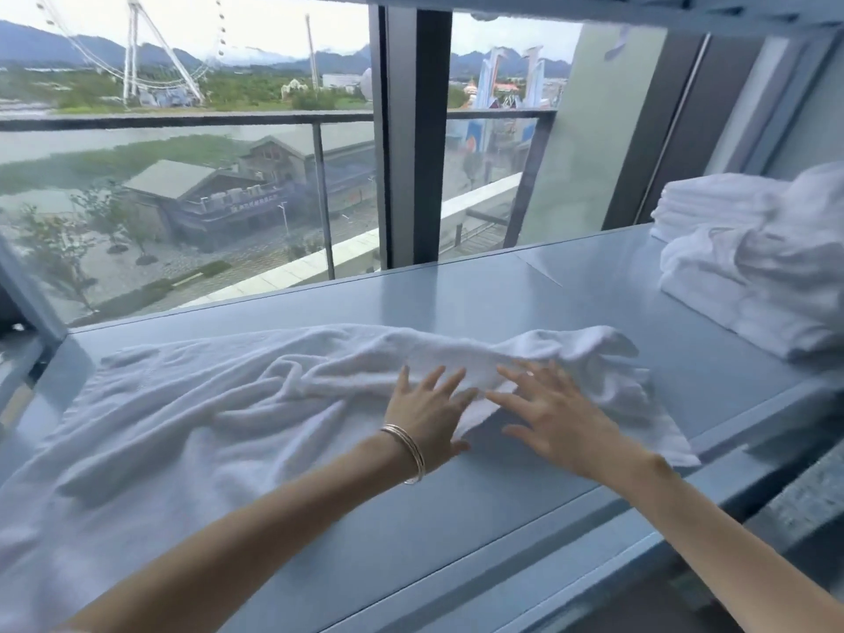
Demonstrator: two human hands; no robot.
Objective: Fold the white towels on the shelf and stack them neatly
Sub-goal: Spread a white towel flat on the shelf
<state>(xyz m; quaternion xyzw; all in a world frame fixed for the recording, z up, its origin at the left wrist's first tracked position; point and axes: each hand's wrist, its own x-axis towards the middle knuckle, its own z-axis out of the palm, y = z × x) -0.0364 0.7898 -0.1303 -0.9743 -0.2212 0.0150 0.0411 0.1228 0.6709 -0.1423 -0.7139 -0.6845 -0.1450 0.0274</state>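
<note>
A large white towel (219, 404) lies rumpled and spread across the grey-blue shelf (456, 518), its left part hanging over the near edge. My left hand (427, 415), with bangles on the wrist, lies flat with spread fingers on the towel's middle. My right hand (550, 415) is beside it, fingers straight and splayed, over the towel's bunched right end. At the far right of the shelf sits a pile of white towels (749, 267), folded ones below and behind, a loose one on top.
A big window (205, 153) with a dark frame post (413, 139) runs along the shelf's far edge. An upper shelf board (593, 6) hangs overhead. The shelf's front lip (616, 532) drops off to a speckled floor at lower right.
</note>
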